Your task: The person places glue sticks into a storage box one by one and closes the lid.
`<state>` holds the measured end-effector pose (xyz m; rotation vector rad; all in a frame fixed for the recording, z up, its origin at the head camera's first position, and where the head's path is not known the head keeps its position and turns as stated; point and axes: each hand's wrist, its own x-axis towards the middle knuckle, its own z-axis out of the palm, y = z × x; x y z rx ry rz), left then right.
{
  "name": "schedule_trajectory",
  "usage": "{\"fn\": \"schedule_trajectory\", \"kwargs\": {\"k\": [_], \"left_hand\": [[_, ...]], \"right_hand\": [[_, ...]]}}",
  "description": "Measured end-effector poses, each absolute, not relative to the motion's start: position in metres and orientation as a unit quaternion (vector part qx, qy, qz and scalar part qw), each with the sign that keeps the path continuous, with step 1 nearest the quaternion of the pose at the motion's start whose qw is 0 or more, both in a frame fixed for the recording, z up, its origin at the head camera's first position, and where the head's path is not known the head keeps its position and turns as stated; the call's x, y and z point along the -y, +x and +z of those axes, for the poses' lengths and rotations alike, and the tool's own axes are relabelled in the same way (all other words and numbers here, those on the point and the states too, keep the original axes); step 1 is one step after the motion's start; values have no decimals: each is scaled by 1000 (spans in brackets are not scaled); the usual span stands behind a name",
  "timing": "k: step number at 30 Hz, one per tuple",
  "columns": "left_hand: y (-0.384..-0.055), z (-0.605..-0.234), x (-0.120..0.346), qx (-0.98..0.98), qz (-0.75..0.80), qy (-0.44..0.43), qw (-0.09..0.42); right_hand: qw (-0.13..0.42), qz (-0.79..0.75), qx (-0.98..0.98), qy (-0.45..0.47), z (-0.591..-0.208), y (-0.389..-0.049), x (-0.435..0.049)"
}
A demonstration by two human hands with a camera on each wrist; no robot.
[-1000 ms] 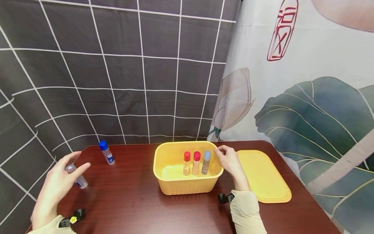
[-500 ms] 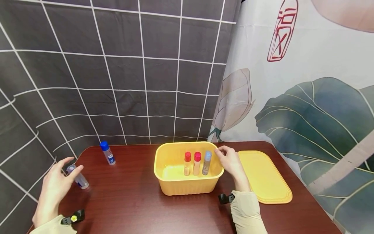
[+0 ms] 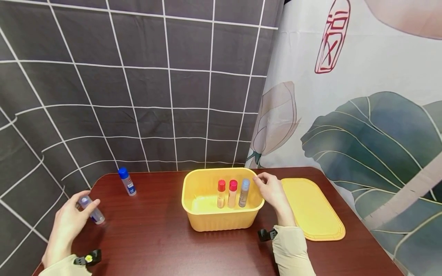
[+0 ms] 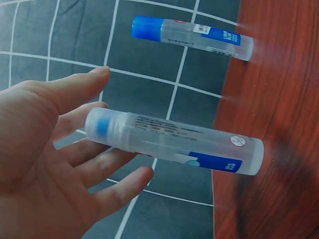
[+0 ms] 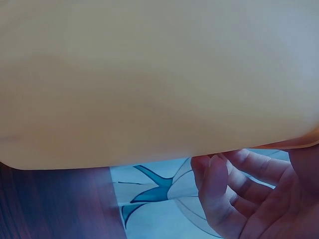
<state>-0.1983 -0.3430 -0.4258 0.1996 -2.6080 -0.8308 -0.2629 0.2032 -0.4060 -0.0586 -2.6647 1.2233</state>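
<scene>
My left hand (image 3: 70, 220) curves around the capped top of a clear glue bottle (image 4: 174, 142) with a blue label. In the left wrist view a gap shows between the thumb and the cap, and the fingers spread behind the bottle. A second glue bottle (image 3: 127, 181), with a bright blue cap, stands farther back on the table. At the right end of the yellow box (image 3: 221, 220), the fingers of my right hand (image 3: 274, 191) are bent at its rim and hold it. Two red-capped bottles (image 3: 232, 193) and a light-blue-capped bottle (image 3: 244, 193) stand inside the box.
A yellow lid (image 3: 312, 209) lies flat on the brown table (image 3: 155, 237), right of the box. Behind the table hangs a dark grid cloth (image 3: 145, 88), with a floral cloth (image 3: 345, 134) on the right.
My left hand has shifted slightly lower, and its thumb and fingers have come closer around the bottle's top. My right hand and the box look the same.
</scene>
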Motion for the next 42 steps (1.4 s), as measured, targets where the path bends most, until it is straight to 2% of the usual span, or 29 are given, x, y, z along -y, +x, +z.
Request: {"fn": "schedule_trajectory", "kwargs": {"k": [27, 42], "left_hand": [[-196, -436, 350, 929, -305, 82, 192], [-200, -411, 319, 926, -316, 59, 199]], "right_hand": [[103, 417, 903, -23, -405, -262, -202], [99, 411, 906, -21, -403, -261, -203]]}}
